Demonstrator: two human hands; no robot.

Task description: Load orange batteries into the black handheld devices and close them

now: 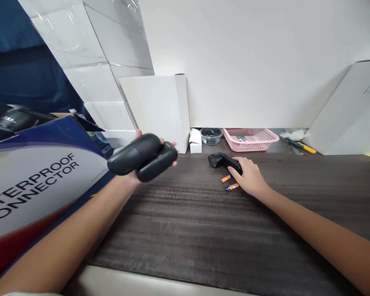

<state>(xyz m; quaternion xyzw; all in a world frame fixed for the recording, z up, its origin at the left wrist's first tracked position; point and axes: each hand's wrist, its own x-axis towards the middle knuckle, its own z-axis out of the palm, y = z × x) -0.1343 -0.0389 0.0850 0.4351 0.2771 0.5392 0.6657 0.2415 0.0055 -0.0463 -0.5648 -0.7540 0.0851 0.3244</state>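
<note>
Two black rounded devices (135,154) lie side by side in my left hand (132,176), lifted above the left part of the dark wooden table (185,230). Fingertips show past their far edges. My right hand (248,174) is closed around the handle of a black device with a round head (216,160), which rests on the table. Close to that hand, an orange battery (225,179) and another battery with a blue end (232,187) lie on the wood.
Along the back are a small white box (195,142), a clear bowl (211,136), a pink basket (249,142) and a yellow-handled tool (307,147). White boxes (156,107) stand behind. A printed carton (40,176) holding black items borders the left side.
</note>
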